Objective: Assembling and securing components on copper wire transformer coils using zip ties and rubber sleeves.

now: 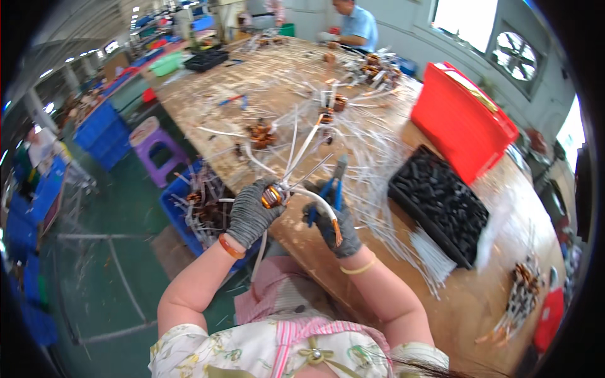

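My left hand [250,213], in a grey knit glove, is closed around a copper-wound coil [273,196] at the table's near edge. Stiff white leads fan out from this coil. One thick white lead [315,196] bends right and ends in a bare copper tip [337,233] in front of my right palm. My right hand [343,246], gloved too, grips blue-handled pliers [338,184] with the jaws pointing away from me. The jaws are apart from the coil. Beyond my hands, more copper coils [260,134] with white leads lie on the table.
White cable ties [378,195] are strewn over the wooden table [208,107]. On the right stand a black tray of short black tubes [441,201] and a red bin [457,120]. A blue crate [179,211] of coils sits at lower left. Someone in blue [359,28] works across the table.
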`<state>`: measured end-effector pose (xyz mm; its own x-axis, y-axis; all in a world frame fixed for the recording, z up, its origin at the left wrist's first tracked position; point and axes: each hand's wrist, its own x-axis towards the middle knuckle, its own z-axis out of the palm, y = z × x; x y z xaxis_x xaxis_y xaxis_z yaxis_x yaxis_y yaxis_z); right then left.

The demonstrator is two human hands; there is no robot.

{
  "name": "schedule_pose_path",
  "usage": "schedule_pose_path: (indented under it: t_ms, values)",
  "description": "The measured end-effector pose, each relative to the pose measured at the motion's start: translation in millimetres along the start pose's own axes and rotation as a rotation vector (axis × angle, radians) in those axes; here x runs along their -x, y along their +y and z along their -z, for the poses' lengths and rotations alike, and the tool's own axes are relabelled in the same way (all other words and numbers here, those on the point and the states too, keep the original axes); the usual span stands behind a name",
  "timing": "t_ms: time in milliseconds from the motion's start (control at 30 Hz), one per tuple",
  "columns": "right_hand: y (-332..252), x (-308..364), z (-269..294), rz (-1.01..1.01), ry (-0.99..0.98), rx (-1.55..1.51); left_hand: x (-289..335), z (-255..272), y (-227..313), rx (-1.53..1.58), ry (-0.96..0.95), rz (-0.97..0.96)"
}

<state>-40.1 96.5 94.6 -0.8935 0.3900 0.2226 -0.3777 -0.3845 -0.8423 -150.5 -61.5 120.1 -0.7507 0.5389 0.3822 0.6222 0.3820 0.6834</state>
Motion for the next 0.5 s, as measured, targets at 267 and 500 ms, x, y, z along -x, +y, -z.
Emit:
schedule_pose_path:
  t_ms: [267, 500]
  values:
    - [25.9, 3.6, 42.6, -0.237, -0.094, -0.276, -9.1, -49.9, -19.3, -0.041, -0.261, 0.0]
    - [13.7, 17.6, 42.4, -0.088, -0.053, 0.107, -14.3, -46.2, -14.0, -0.045, -0.306, -0.004]
